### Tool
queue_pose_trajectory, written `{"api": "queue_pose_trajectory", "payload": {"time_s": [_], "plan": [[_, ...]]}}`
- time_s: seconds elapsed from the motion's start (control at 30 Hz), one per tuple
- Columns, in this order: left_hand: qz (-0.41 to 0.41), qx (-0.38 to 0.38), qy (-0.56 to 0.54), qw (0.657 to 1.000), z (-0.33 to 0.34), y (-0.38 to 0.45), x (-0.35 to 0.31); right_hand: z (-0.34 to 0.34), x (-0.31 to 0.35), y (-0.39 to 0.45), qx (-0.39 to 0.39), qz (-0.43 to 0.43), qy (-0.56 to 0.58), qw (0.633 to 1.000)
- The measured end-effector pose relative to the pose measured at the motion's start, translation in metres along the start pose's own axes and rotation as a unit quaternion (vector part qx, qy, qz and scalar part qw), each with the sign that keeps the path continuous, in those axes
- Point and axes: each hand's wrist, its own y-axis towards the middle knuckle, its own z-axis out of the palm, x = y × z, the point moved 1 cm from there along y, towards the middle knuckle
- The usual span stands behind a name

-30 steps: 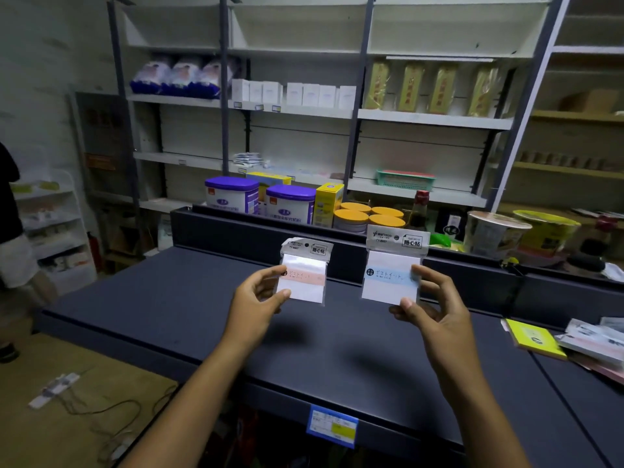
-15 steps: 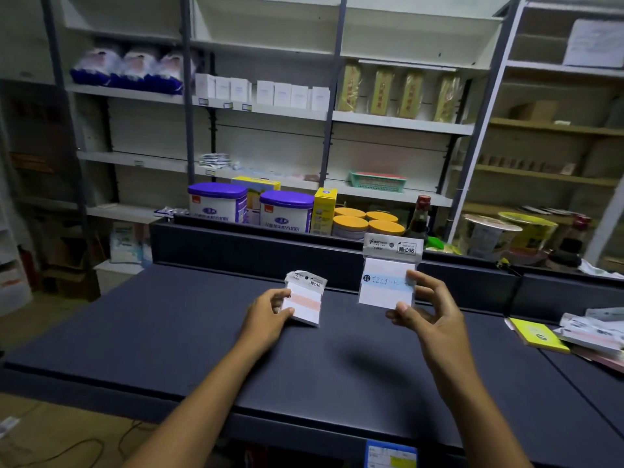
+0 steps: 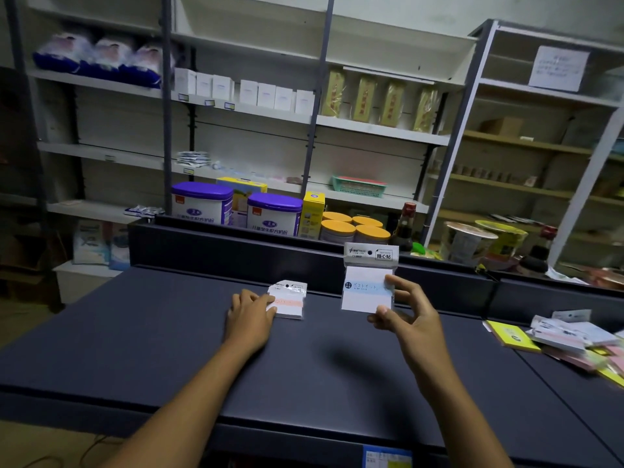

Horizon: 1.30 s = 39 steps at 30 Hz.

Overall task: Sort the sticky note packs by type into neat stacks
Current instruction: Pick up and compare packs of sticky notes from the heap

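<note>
A white sticky note pack with a pink band (image 3: 289,303) lies low on the dark shelf top (image 3: 169,332), near its back wall. My left hand (image 3: 250,319) holds its left edge with fingers and thumb. My right hand (image 3: 403,320) pinches a white pack with a blue band (image 3: 368,288) upright above the surface, thumb at the lower right corner and fingers along the right edge. Its grey header card points up.
A loose pile of sticky note packs (image 3: 570,336), white, pink and yellow, lies at the right with a yellow pack (image 3: 511,336) beside it. Behind the shelf's raised back wall (image 3: 219,251) stand purple-lidded tins (image 3: 202,204), orange-lidded jars and a dark bottle. Wall shelving fills the background.
My left hand has lowered the pink-banded pack from mid-air down to the shelf top. My right hand keeps the blue-banded pack raised. The camera has turned left.
</note>
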Motion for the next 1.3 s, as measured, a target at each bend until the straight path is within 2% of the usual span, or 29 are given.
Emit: {"api": "queue_pose_trajectory", "payload": {"time_s": [0.17,0.33,0.4,0.53,0.7,0.8,0.97,1.13,1.3], "plan": [[0.007,-0.025,-0.005,1.0,-0.006,-0.007,-0.006,0.001,-0.005,0.003,0.002,0.018,-0.009,1.0],[0.104,-0.093,0.02,0.99,-0.012,-0.026,-0.025,-0.001,-0.018,0.013,0.007,0.055,-0.028,0.998],[0.126,-0.095,0.071,0.985,-0.011,-0.034,-0.03,-0.001,-0.027,0.019,0.006,0.071,-0.042,0.997],[0.117,-0.081,0.144,0.979,-0.006,-0.043,-0.028,0.0,-0.049,0.035,0.012,0.117,-0.079,0.99],[0.154,-0.099,0.138,0.973,-0.009,-0.051,-0.032,0.005,-0.068,0.051,0.02,0.151,-0.129,0.98],[0.147,-0.099,0.115,0.977,-0.008,-0.049,-0.031,0.005,-0.073,0.054,0.012,0.17,-0.179,0.969],[0.151,-0.102,0.107,0.977,-0.007,-0.047,-0.03,0.005,-0.079,0.06,0.029,0.166,-0.284,0.944],[0.146,-0.102,0.098,0.979,-0.007,-0.046,-0.028,0.013,-0.089,0.068,0.054,0.139,-0.34,0.928],[0.139,-0.092,0.094,0.981,-0.008,-0.046,-0.028,0.015,-0.093,0.068,0.079,0.12,-0.418,0.897]]}}
